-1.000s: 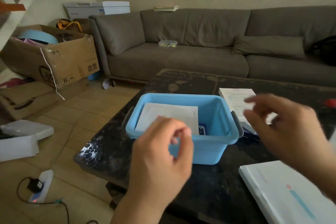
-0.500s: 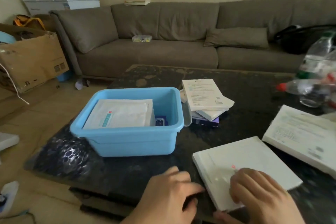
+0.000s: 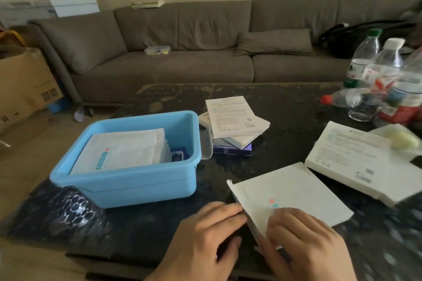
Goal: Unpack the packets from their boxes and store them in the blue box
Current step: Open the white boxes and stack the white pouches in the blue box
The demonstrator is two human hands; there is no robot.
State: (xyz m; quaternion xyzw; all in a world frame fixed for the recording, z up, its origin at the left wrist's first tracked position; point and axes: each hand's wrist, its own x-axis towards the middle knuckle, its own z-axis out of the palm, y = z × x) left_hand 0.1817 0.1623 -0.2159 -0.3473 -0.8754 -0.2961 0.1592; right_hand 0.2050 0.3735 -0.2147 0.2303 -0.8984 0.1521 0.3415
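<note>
A: Both hands sit further onto the flat white box (image 3: 290, 198) than half a second back, and its near end has a flap edge standing a little proud where it lay flush before. Blue box (image 3: 127, 180) unmoved.

B: Finger state?

A: Left hand (image 3: 205, 237): fingers curled, tips against the box's left edge at its near corner. Touching for certain; whether they pinch the flap, cannot tell. Right hand (image 3: 303, 244): fingers bent, pressed down on the top face just beside the small red and teal mark.

B: Which way does the box lie from the fingers?

A: Runs away from the fingertips, forward and to the right. Long axis slanted, near end under both hands, far end just short of a second white box (image 3: 360, 162).

B: And the opening?

A: My read: at the near-left end, right at the left fingertips. So the left hand is the nearer for pulling the flap, with the right as the clamp.

B: Destination?

A: Blue box lies forward and left of the left fingers, near, with white packets (image 3: 121, 153) already stacked inside. Short carry once a packet is out.
</note>
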